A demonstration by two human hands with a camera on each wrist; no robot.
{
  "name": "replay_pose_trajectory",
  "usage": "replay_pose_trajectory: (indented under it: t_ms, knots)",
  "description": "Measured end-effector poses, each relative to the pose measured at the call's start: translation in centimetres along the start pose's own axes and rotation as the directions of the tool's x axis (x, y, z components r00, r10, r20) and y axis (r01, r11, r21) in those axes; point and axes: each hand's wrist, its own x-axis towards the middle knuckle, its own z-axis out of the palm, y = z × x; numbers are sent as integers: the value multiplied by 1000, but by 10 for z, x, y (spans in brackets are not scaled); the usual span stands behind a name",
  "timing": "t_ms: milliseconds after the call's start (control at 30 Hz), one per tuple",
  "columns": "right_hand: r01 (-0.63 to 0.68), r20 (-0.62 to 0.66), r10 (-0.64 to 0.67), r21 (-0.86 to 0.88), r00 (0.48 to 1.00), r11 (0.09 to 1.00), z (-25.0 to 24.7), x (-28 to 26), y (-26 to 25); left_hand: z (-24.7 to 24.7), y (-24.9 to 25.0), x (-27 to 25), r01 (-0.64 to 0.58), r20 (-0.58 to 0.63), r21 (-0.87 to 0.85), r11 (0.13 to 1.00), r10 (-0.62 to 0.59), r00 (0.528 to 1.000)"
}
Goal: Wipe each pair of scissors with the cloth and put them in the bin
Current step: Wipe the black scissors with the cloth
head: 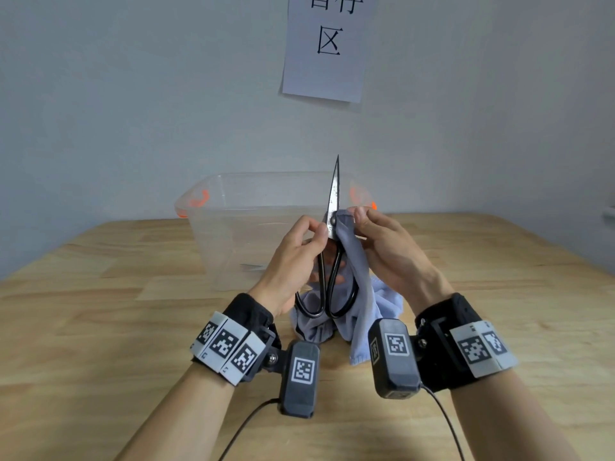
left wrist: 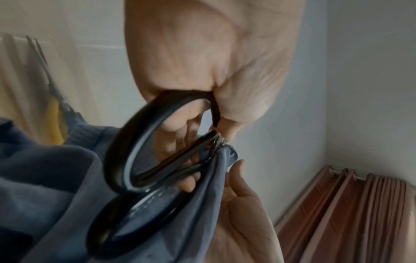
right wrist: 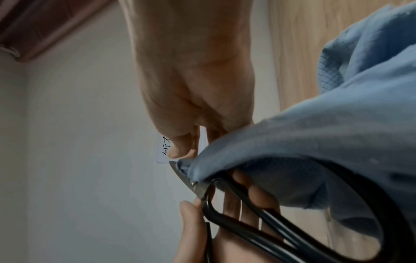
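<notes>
Scissors upright, tip up, pinched at the pivot by left hand, loops hanging below. Cloth pinched against the blade base by right hand, before the bin.

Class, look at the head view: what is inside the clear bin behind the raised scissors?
Nothing is clearly visible inside the clear bin. The hands, scissors and cloth cover its near right part, so that part cannot be checked.
</notes>
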Motion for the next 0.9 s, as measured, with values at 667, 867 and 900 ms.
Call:
replay_pose_trajectory:
  t_ms: [667,867,900]
  knots:
    - [193,117,-168,-254,979,948,3,-5,6,3,6,-3,-21,-48,1,1000,21,999]
    - [210,28,-213,-328,977,921,14,-10,2,5,6,-3,-25,-49,53,998,27,998]
    - [223,0,-238,-354,971,908,16,-10,4,5,6,-3,-28,-61,71,997,32,998]
